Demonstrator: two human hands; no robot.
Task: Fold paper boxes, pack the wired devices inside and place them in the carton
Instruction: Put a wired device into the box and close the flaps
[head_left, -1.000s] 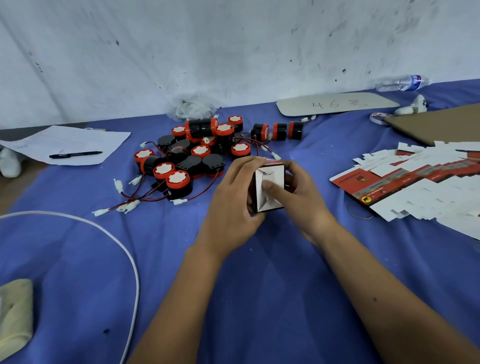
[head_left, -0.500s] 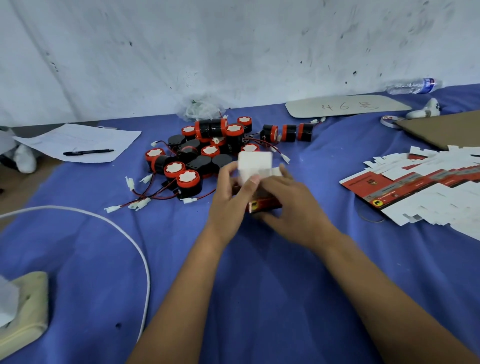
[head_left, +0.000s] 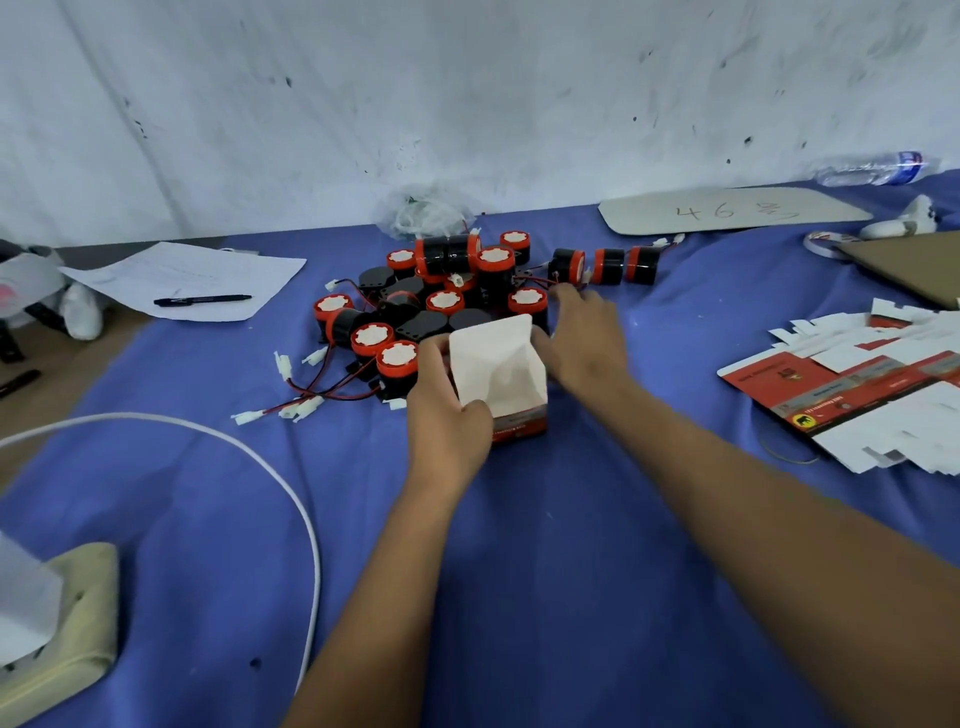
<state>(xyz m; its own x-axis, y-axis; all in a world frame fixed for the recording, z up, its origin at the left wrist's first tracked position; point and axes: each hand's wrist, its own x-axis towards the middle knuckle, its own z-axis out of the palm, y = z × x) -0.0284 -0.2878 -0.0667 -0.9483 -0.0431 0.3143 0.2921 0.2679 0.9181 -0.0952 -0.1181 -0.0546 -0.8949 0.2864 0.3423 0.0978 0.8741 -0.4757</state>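
A small paper box, white inside with a red printed base, stands upright on the blue cloth with its top flaps open. My left hand grips its left side. My right hand is off the box, fingers apart, stretched out past it to the pile of black and red wired devices; its fingertips are at a device with red wires near the pile's right edge. Nothing is visible inside the box.
A stack of flat unfolded box blanks lies at the right, a brown carton flap behind it. Paper with a pen lies far left. A white cable curves across the near left to a beige power strip.
The box was turned open end up and set down on the cloth. My right hand let go of it and moved forward to the device pile. My left hand kept its hold.
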